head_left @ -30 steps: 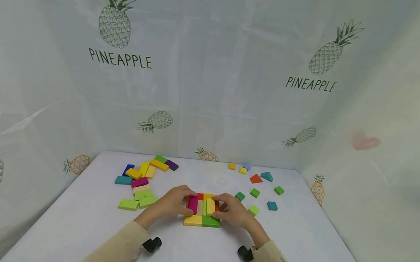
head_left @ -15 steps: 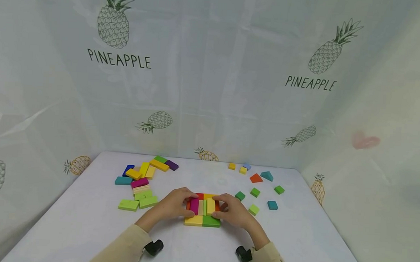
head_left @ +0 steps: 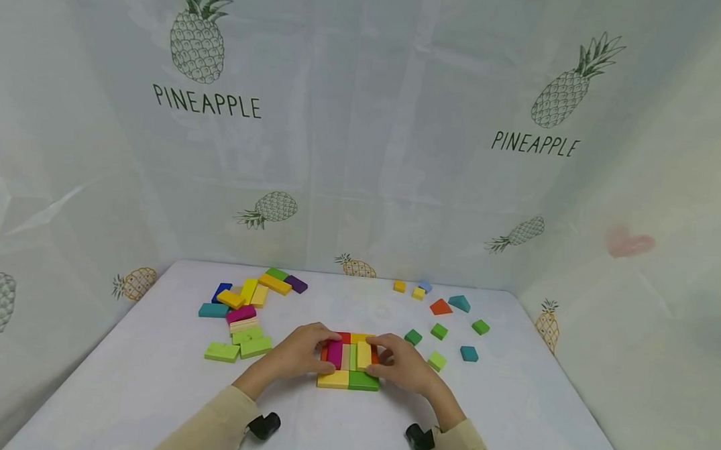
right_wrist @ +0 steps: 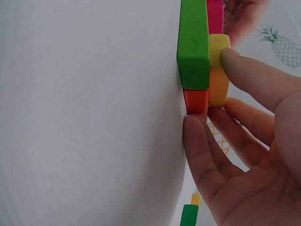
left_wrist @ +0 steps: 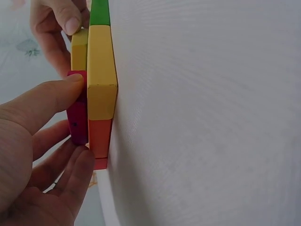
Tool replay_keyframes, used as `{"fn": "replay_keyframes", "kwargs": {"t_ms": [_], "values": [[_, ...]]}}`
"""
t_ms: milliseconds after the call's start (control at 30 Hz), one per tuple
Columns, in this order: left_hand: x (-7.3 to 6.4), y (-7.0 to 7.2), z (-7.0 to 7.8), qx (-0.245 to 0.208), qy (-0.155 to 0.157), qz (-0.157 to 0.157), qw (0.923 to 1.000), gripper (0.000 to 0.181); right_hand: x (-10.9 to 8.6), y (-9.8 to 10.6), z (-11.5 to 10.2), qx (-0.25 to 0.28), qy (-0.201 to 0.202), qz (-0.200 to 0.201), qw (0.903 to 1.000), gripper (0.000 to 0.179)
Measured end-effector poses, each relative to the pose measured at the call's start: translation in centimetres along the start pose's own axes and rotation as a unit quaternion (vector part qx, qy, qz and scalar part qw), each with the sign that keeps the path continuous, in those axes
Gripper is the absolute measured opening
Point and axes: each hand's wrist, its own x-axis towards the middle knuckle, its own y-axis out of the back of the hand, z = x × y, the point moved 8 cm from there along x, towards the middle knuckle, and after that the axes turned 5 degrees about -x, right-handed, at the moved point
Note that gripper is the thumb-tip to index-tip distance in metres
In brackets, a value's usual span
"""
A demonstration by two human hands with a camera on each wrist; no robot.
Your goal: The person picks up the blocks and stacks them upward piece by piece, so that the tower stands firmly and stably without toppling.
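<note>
1. Base (head_left: 329,381) on the bench (head_left: 351,434) looks fully laid: a front yellow block (head_left: 334,377) and front green block (head_left: 364,381), a back red block (head_left: 345,337) and back yellow block (head_left: 361,337), with orange blocks (head_left: 324,353) along both sides.
2. An upper layer appears begun. A magenta block (head_left: 334,355) lies lengthwise at the left of the base, set in slightly from its edge; an upper yellow block (head_left: 363,357) lies parallel to it at the right.
3. Between those two, a plain wood strip (head_left: 345,357) and a light green strip (head_left: 353,357) show from above.
4. The left hand (head_left: 297,350) has its fingers clamped on the magenta block, thumb at the near end. Whether that block bears fully on the base, I cannot tell.
5. The right hand (head_left: 404,363) pinches the upper yellow block, thumb at its near end, other fingers along the outer and far sides.
6. Neither upper block has been let go, so I judge their placing unfinished.
7. Outside the stack lie loose planks (head_left: 222,352) to the left, and small green cubes (head_left: 439,331), an orange triangle (head_left: 441,308) and a teal triangle (head_left: 460,303) to the right, none added yet.
</note>
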Motion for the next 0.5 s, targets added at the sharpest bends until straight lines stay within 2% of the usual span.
{"fn": "replay_keyframes", "kwargs": {"t_ms": [300, 500], "values": [[-0.1, 0.0, 0.0, -0.004, -0.001, 0.003, 1.0, 0.061, 0.1, 0.0, 0.1, -0.006, 0.002, 0.003, 1.0, 0.056], [-0.3, 1.2, -0.5, -0.019, 0.011, 0.009, 0.9997, 0.066, 0.2, -0.1, 0.2, -0.005, -0.007, 0.003, 1.0, 0.055]]}}
